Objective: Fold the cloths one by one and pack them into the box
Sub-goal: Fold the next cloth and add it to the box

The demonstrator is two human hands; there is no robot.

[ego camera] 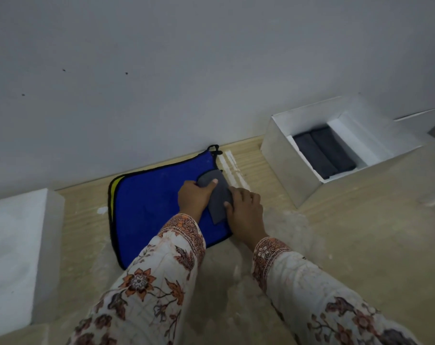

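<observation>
A small folded grey cloth [217, 195] lies on top of a flat blue cloth [146, 207] with black trim, and a yellow cloth edge [113, 189] peeks out beneath at the left. My left hand [195, 197] grips the grey cloth's left side, thumb on top. My right hand [244, 207] holds its right side. To the right stands an open white box [286, 155] with folded dark cloths [323, 151] inside.
A white foam block [17, 252] sits at the left on the wooden table [348, 232]. A grey wall [186, 70] rises right behind the cloths. A white strip [232, 168] lies beside the blue cloth's right edge.
</observation>
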